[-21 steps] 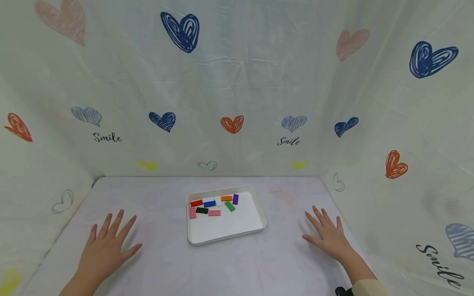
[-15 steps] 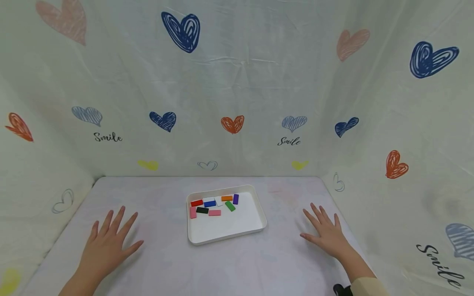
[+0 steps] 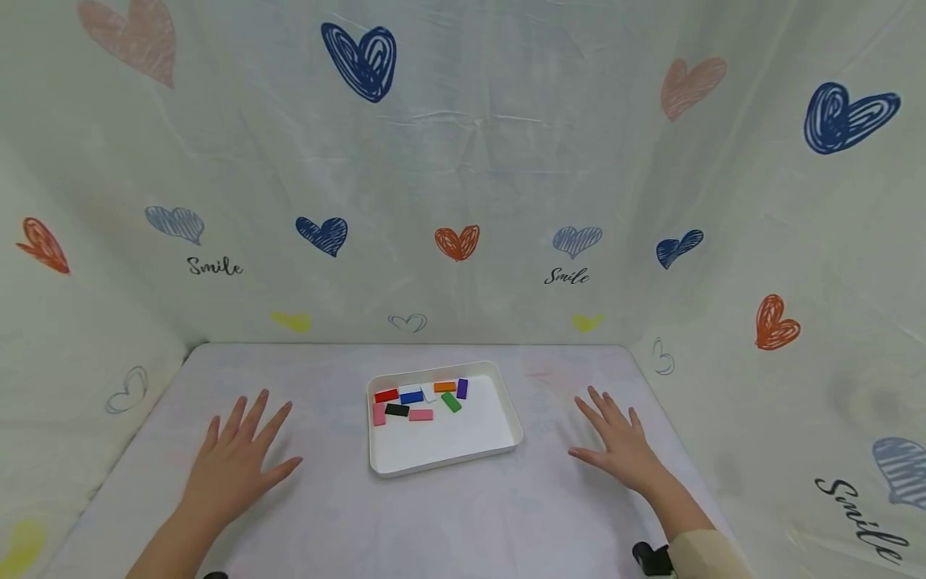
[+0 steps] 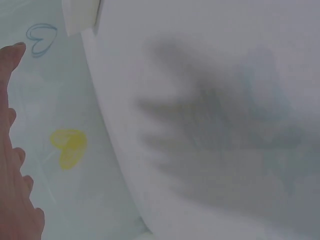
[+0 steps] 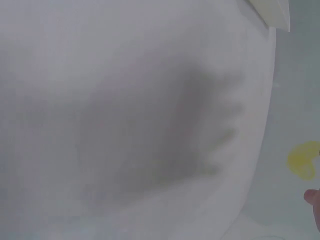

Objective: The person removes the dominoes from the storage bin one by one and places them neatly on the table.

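Note:
Both hands hover over the table with fingers spread and hold nothing. My left hand (image 3: 230, 470) is left of a white tray (image 3: 463, 460), and my right hand (image 3: 624, 450) is to its right. In the tray's left and back part lie small flat blocks: a red block (image 3: 387, 396), a blue block (image 3: 411, 397), a black block (image 3: 397, 410), an orange block (image 3: 444, 387), a purple block (image 3: 462, 389), a green block (image 3: 452, 402), a pink block (image 3: 421, 415), a second pink block (image 3: 379, 414), and white ones. Fingers (image 4: 15, 165) show at the left wrist view's edge.
The pale table (image 3: 499, 515) has its back edge against a hanging curtain (image 3: 463, 161) printed with hearts and the word Smile. More curtain closes in on both sides. Hand shadows fall on the tabletop in both wrist views.
Both hands have moved inward and slightly forward, closer to the tray. The head view has shifted a little. Tray and blocks stay in place.

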Action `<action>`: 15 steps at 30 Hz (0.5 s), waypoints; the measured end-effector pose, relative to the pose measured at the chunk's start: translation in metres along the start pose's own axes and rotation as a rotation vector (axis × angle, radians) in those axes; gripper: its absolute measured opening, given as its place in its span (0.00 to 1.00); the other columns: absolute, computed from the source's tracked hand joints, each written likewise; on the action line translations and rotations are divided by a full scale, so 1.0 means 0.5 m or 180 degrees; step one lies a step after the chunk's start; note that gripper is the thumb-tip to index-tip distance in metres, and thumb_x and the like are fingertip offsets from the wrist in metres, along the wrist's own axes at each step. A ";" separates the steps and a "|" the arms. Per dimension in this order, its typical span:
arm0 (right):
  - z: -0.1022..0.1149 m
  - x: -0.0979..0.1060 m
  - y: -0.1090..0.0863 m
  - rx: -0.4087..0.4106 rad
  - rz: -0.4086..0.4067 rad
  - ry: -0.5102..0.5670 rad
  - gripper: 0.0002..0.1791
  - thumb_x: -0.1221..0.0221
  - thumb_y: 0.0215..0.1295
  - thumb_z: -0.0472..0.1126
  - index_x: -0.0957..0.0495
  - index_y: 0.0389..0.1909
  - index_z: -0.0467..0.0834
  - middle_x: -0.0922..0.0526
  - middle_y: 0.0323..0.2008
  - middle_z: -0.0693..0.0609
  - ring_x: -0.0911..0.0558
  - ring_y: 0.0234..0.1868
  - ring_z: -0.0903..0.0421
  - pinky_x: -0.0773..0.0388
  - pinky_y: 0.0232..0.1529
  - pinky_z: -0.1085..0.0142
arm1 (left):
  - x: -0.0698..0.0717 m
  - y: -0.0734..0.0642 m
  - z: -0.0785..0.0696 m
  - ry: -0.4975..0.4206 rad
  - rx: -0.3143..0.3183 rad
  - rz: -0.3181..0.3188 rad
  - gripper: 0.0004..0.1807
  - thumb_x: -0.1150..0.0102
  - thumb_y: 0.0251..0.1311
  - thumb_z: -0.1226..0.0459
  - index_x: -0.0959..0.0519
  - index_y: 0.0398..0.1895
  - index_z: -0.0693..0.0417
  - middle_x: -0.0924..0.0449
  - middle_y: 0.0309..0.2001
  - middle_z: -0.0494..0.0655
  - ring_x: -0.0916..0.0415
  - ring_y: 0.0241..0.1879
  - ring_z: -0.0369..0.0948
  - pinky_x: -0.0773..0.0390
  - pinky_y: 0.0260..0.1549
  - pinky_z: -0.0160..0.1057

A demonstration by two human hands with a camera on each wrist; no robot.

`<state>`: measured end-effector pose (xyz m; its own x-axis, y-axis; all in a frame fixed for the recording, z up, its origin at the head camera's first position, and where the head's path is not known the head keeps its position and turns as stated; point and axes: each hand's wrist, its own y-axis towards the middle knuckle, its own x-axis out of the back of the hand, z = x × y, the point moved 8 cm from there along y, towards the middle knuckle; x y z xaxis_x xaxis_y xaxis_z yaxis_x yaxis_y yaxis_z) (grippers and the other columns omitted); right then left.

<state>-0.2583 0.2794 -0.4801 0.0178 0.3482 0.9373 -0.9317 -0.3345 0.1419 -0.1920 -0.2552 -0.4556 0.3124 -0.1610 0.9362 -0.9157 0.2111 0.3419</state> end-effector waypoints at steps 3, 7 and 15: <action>0.018 -0.010 0.017 0.0019 -0.0009 0.0173 0.48 0.34 0.57 0.60 0.41 0.74 0.44 0.48 0.75 0.41 0.49 0.73 0.36 0.59 0.65 0.31 | -0.011 0.016 -0.017 -0.0103 0.0068 0.0101 0.46 0.35 0.53 0.43 0.39 0.72 0.51 0.50 0.73 0.63 0.54 0.71 0.64 0.60 0.65 0.68; 0.048 -0.021 0.042 0.0005 0.0041 0.0593 0.48 0.32 0.57 0.54 0.43 0.74 0.43 0.47 0.75 0.42 0.47 0.73 0.37 0.50 0.65 0.34 | -0.033 0.038 -0.044 -0.0203 0.0173 0.0311 0.46 0.34 0.53 0.44 0.39 0.71 0.54 0.50 0.73 0.65 0.56 0.71 0.64 0.58 0.65 0.69; 0.103 -0.041 0.087 -0.0173 0.0221 0.1654 0.48 0.31 0.58 0.51 0.46 0.76 0.47 0.48 0.75 0.43 0.48 0.73 0.39 0.47 0.65 0.34 | -0.078 0.063 -0.086 -0.0448 0.0283 0.0493 0.47 0.33 0.53 0.45 0.38 0.72 0.57 0.50 0.72 0.67 0.55 0.69 0.68 0.48 0.60 0.72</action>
<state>-0.2806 0.2124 -0.4769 -0.2140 0.7199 0.6603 -0.9420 -0.3310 0.0555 -0.2223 -0.2011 -0.4775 0.1338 -0.2676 0.9542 -0.9706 0.1591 0.1807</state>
